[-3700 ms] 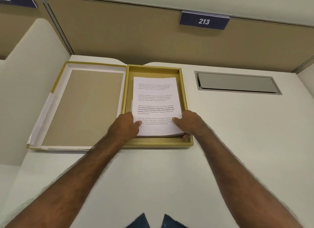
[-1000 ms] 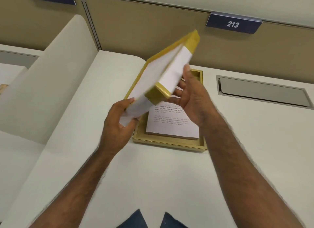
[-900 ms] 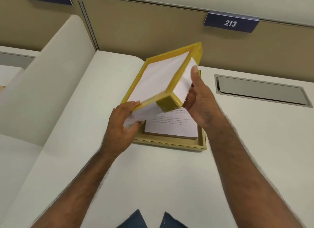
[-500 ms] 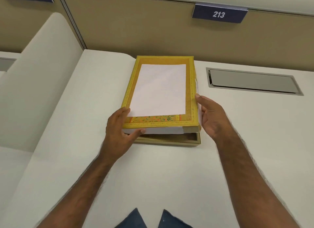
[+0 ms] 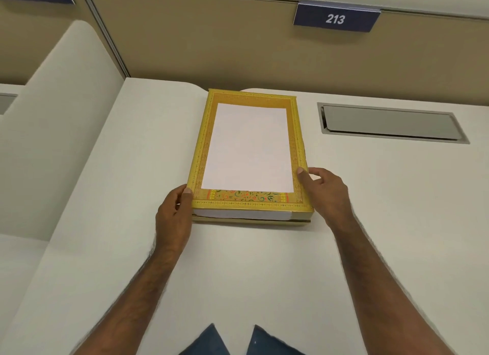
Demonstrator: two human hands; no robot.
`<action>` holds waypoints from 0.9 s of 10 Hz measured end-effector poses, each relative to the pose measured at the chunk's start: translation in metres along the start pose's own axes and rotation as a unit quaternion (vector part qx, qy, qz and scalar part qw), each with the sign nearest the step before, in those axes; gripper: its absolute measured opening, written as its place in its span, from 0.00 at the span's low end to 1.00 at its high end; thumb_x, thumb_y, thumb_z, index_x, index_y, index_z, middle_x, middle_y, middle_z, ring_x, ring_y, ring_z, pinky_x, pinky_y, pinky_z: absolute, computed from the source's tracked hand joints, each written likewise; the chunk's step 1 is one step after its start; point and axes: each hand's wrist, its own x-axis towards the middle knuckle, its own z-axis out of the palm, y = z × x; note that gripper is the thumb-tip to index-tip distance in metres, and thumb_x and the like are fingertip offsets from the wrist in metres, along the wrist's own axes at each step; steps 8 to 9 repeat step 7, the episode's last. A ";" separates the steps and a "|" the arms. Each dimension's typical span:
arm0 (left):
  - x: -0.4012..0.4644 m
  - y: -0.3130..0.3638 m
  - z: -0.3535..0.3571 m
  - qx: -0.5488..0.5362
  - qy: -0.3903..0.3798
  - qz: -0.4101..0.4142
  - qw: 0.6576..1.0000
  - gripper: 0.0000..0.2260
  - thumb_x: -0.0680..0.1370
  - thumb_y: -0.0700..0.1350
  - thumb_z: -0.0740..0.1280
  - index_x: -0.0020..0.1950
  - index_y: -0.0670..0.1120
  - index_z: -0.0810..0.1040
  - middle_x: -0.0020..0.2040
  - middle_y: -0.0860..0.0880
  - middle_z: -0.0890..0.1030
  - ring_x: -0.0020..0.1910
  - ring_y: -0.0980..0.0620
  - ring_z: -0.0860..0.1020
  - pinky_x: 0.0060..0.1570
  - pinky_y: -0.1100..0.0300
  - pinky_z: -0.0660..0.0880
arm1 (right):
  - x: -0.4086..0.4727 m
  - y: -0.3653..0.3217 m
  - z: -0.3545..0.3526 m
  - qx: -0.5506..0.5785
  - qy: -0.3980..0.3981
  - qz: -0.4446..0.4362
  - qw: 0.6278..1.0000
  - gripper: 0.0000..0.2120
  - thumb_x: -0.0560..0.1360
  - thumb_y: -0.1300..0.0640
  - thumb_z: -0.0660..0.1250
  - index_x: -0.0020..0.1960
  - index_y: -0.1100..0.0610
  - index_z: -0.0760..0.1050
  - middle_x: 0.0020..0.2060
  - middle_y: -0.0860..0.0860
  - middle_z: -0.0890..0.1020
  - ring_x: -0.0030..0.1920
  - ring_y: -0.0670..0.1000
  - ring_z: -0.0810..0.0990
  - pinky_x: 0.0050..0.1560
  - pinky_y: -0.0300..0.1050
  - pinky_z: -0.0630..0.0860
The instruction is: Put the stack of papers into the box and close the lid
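The yellow patterned lid (image 5: 250, 149) with a white panel lies flat on top of the gold box (image 5: 251, 221), of which only a thin strip of the near wall shows under the lid. The stack of papers is hidden inside. My left hand (image 5: 173, 213) grips the lid's near left corner, thumb on top. My right hand (image 5: 324, 190) holds the lid's right edge near the front, thumb resting on the border.
The box sits on a white desk (image 5: 238, 275). A metal cable hatch (image 5: 391, 123) is set into the desk to the right. A curved white divider (image 5: 58, 132) rises on the left; a tan partition with a "213" sign (image 5: 336, 18) stands behind.
Both hands turned the lid over from a tilted hold above the box and lowered it flat onto the box. The papers are now covered.
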 end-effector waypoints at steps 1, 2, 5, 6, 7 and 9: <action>0.001 0.001 -0.003 -0.004 0.006 -0.014 1.000 0.14 0.85 0.51 0.64 0.67 0.48 0.83 0.58 0.49 0.86 0.59 0.46 0.83 0.58 0.51 0.81 | -0.003 0.007 0.000 -0.060 -0.020 0.006 0.998 0.27 0.82 0.34 0.69 0.72 0.52 0.83 0.56 0.56 0.89 0.60 0.59 0.86 0.61 0.51 0.81; 0.000 -0.001 -0.006 -0.018 0.000 -0.029 0.999 0.14 0.84 0.52 0.66 0.66 0.49 0.84 0.55 0.48 0.87 0.55 0.44 0.84 0.57 0.44 0.83 | -0.006 0.013 0.002 -0.080 -0.041 0.014 0.996 0.29 0.83 0.33 0.66 0.73 0.52 0.82 0.60 0.57 0.89 0.63 0.61 0.86 0.65 0.53 0.81; -0.005 -0.008 -0.009 0.045 -0.018 -0.100 0.994 0.17 0.81 0.60 0.69 0.57 0.48 0.86 0.47 0.45 0.87 0.44 0.42 0.86 0.41 0.53 0.85 | -0.006 0.021 -0.002 -0.119 -0.052 0.003 0.991 0.29 0.84 0.33 0.65 0.72 0.53 0.82 0.63 0.58 0.89 0.59 0.64 0.89 0.64 0.58 0.85; -0.011 -0.008 -0.004 0.085 -0.005 -0.090 0.992 0.18 0.82 0.60 0.68 0.57 0.46 0.86 0.49 0.44 0.88 0.47 0.39 0.87 0.51 0.46 0.85 | -0.007 0.029 -0.002 -0.122 -0.068 -0.005 0.990 0.27 0.85 0.35 0.65 0.72 0.54 0.82 0.64 0.59 0.89 0.62 0.64 0.88 0.66 0.55 0.83; -0.032 0.005 0.007 0.175 0.078 -0.029 0.981 0.20 0.83 0.53 0.69 0.65 0.39 0.82 0.60 0.38 0.85 0.58 0.37 0.83 0.60 0.45 0.79 | -0.009 0.042 -0.012 -0.116 -0.087 -0.029 0.989 0.27 0.86 0.38 0.65 0.74 0.57 0.81 0.62 0.57 0.89 0.65 0.61 0.86 0.66 0.52 0.81; -0.032 0.005 0.007 0.175 0.078 -0.029 0.981 0.20 0.83 0.53 0.69 0.65 0.39 0.82 0.60 0.38 0.85 0.58 0.37 0.83 0.60 0.45 0.79 | -0.009 0.042 -0.012 -0.116 -0.087 -0.029 0.989 0.27 0.86 0.38 0.65 0.74 0.57 0.81 0.62 0.57 0.89 0.65 0.61 0.86 0.66 0.52 0.81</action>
